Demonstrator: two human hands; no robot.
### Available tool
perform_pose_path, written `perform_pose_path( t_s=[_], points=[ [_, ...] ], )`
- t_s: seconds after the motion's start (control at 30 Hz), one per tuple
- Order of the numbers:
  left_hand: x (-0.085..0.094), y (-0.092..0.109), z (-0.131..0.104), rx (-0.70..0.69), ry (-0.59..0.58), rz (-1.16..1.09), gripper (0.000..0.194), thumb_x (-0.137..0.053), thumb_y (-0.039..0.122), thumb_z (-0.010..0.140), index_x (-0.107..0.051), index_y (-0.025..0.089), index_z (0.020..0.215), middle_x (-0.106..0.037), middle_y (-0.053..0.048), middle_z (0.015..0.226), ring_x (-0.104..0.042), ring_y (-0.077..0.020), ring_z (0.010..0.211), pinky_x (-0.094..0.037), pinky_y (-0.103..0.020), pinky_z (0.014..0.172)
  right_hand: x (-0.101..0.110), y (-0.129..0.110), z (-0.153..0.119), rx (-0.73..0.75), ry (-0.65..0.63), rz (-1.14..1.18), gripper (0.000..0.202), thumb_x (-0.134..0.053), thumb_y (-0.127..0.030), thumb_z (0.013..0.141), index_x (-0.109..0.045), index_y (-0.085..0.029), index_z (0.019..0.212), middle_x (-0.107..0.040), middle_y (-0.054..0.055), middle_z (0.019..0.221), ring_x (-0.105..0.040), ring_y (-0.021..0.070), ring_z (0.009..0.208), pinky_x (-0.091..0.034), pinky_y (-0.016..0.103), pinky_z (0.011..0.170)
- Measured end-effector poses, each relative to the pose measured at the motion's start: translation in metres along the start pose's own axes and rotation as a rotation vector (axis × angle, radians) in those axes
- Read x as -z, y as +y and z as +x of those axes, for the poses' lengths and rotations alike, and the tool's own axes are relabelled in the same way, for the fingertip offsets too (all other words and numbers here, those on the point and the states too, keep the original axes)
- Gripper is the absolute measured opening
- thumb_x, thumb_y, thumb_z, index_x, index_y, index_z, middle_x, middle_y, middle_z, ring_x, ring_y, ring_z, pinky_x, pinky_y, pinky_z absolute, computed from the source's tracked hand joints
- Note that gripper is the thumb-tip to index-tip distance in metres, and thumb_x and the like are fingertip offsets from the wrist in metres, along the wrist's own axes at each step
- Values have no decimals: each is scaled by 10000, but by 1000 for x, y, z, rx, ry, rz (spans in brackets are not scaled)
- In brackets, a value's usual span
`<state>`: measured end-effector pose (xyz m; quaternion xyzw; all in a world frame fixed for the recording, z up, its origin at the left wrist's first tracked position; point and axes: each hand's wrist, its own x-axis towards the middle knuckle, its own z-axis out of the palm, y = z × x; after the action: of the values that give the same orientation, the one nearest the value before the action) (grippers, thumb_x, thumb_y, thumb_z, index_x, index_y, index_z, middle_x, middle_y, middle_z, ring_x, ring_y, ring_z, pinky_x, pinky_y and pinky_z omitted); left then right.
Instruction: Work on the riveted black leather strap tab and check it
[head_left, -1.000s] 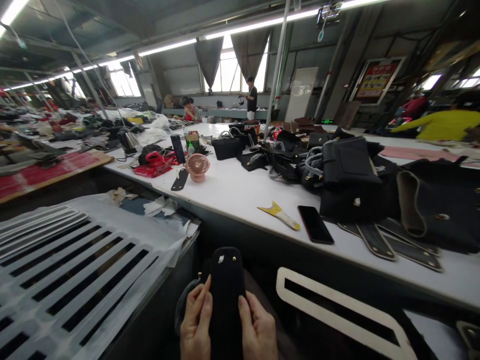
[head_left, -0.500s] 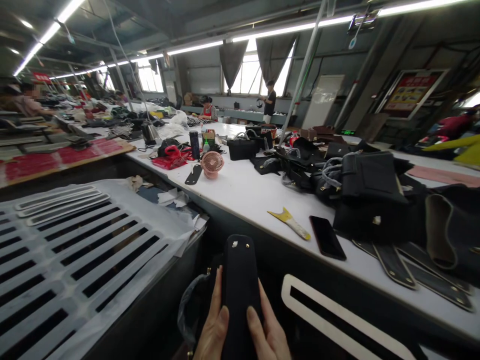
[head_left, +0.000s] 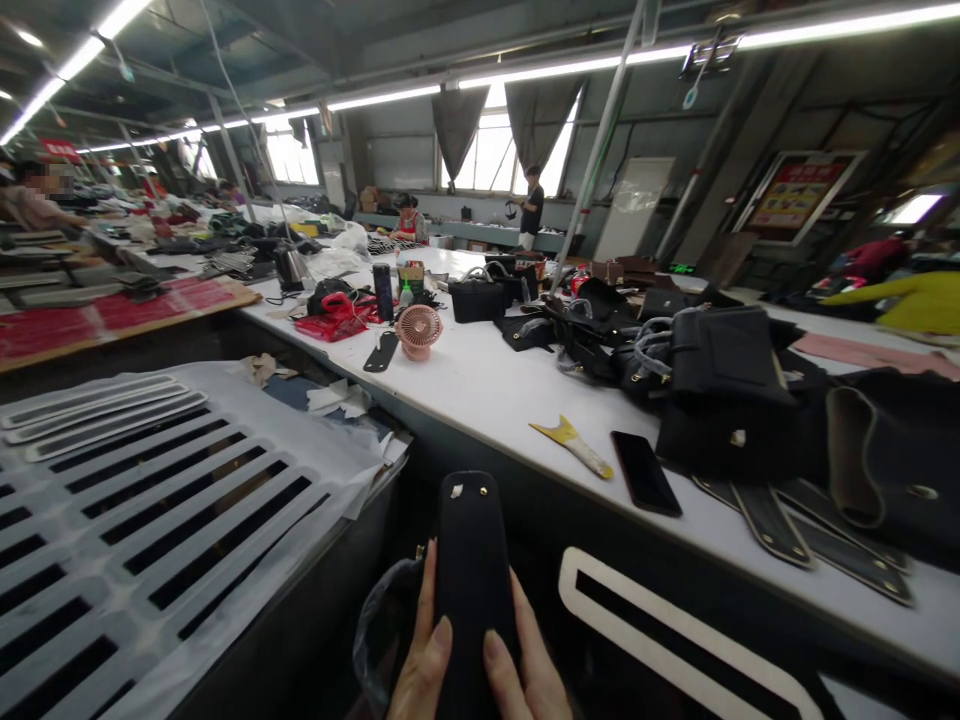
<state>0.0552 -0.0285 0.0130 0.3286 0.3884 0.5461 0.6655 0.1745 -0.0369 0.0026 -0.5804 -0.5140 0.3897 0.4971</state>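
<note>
While both hands pinch it from the sides, the black strap piece (head_left: 474,580) stands upright in front of the person, below the near edge of the desk (head_left: 480,385).
Left hand (head_left: 421,668) & right hand (head_left: 529,672) each have their grip closed on the piece, thumbs on its face; judging by that, even thumb pressure w/ fingers clear of the 2 small studs at its rounded top would keep it flat and unmarked. Counted on the desk: 1 pink fan (head_left: 418,331), 1 yellow scraper (head_left: 571,446), 1 phone (head_left: 645,472), approx. 3 loose straps at right, several black bags (head_left: 724,375). Cut-out templates lie at left.
</note>
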Motion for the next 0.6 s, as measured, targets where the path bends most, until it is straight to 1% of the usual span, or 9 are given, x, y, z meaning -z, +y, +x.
perform_pose_path(
  t_s=[0.07,0.17,0.23,0.33,0.37,0.43,0.5,0.53,0.6],
  points=[
    [1,1,0,-1,26,28,675,-470,473,944,-143,343,1519,-345,-8,1543,-278,-255,1423,-204,-440,1195,-2,-1,-1,-8,-1,4,615,-386,-575,934,-421,-230,1442,-481,49,1440,-439,281,1330,-407,419,1087],
    [3,1,1,-41,111,117,635,-470,453,945,-206,334,1511,-315,7,1556,-242,-254,1435,-179,-434,1202,-5,-3,-3,-34,14,11,632,-402,-601,920,-462,-216,1417,-541,69,1387,-492,291,1287,-470,387,1031],
    [3,-1,2,-68,152,170,613,-478,451,938,-258,334,1498,-324,20,1552,-241,-257,1437,-192,-427,1201,-5,-5,-3,-37,36,15,628,-419,-617,908,-499,-222,1390,-590,81,1332,-527,303,1252,-447,407,1050],
    [1,-9,1,-92,180,211,597,-477,479,926,-309,338,1481,-387,16,1523,-301,-278,1416,-253,-443,1186,-2,-8,-3,-41,36,53,646,-429,-640,894,-504,-228,1385,-635,97,1272,-570,310,1199,-414,432,1073],
    [1,-11,1,-106,193,223,595,-486,494,918,-331,337,1471,-406,8,1512,-311,-286,1412,-252,-454,1186,-1,-9,-3,-51,30,74,655,-440,-647,887,-507,-224,1383,-643,102,1258,-579,308,1188,-413,428,1072],
    [0,-10,5,-175,230,250,570,-534,527,887,-422,330,1410,-412,-3,1508,-287,-297,1422,-200,-478,1199,2,-11,-3,-59,6,146,649,-482,-644,871,-527,-221,1361,-650,103,1248,-579,301,1188,-408,411,1074],
    [-1,1,13,-277,252,256,482,-560,562,862,-529,320,1278,-378,-1,1525,-257,-307,1432,-172,-508,1198,4,-12,-2,-32,-50,285,646,-526,-646,845,-550,-225,1334,-634,100,1273,-555,298,1218,-414,393,1065],
    [-2,10,20,-325,252,256,451,-549,577,864,-547,318,1233,-365,2,1530,-256,-306,1432,-178,-514,1194,4,-11,-2,-12,-92,368,665,-540,-659,828,-550,-227,1332,-621,99,1292,-543,301,1232,-425,387,1053],
    [-4,36,36,-378,232,296,449,-478,596,894,-544,315,1238,-358,4,1532,-273,-288,1424,-206,-489,1187,3,-10,-2,12,-176,485,751,-556,-711,779,-522,-233,1358,-608,98,1309,-538,311,1236,-444,391,1028]
  ],
)
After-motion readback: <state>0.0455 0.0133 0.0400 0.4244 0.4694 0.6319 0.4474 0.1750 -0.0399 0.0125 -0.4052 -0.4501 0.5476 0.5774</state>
